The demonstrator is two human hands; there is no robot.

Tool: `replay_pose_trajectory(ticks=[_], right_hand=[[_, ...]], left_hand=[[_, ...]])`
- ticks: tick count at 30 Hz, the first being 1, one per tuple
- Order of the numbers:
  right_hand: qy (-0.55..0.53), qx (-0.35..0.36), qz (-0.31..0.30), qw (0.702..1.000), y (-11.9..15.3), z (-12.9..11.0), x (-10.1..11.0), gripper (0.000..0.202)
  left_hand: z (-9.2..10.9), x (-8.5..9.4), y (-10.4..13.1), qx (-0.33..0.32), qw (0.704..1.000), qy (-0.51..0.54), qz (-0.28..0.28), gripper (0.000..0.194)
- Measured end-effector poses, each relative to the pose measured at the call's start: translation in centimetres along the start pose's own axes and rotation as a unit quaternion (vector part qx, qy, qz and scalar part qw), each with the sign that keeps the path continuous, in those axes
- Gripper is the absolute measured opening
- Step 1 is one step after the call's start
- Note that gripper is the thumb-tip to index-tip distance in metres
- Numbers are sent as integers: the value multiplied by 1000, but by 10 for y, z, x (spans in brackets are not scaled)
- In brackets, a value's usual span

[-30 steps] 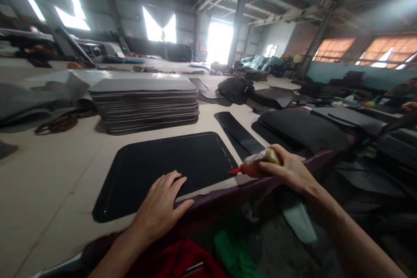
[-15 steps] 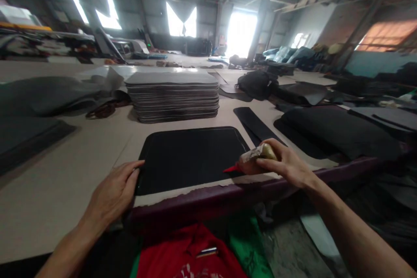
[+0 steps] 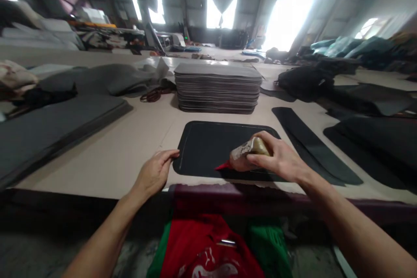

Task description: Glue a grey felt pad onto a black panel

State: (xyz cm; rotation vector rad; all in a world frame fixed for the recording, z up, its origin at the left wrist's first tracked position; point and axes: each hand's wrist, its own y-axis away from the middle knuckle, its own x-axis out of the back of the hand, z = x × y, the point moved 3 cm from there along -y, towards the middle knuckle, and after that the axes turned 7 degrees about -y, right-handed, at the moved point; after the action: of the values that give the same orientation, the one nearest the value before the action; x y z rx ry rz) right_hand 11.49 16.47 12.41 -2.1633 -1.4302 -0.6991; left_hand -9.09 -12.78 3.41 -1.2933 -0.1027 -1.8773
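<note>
The right hand point(image 3: 276, 160) has its grip closed around a glue bottle point(image 3: 247, 152) — red nozzle down on the black mat point(image 3: 208, 147). The left hand point(image 3: 154, 173) rests loosely open at the mat's left edge — holding nothing — on the surface point(image 3: 114, 156).

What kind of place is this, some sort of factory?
Most likely a workshop hall where mats or pads are made: a tall stack of grey sheets sits on a long work table, and dark cut pieces lie under a high metal roof.

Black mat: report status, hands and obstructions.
Right hand grips glue bottle, red tip on black mat. Left hand at mat's left edge. Mat stack behind, apart.
</note>
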Motion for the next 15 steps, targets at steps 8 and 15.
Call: replay_pose_trajectory(ticks=[8,15], right_hand=[[-14,46,-42,998,-31,-29,-41,39],[-2,70,-41,997,-42,-47,-68,38]], left_hand=[[-6,-6,3,9,1000,18,14,37],[-5,-8,4,-2,1000,10,25,36]])
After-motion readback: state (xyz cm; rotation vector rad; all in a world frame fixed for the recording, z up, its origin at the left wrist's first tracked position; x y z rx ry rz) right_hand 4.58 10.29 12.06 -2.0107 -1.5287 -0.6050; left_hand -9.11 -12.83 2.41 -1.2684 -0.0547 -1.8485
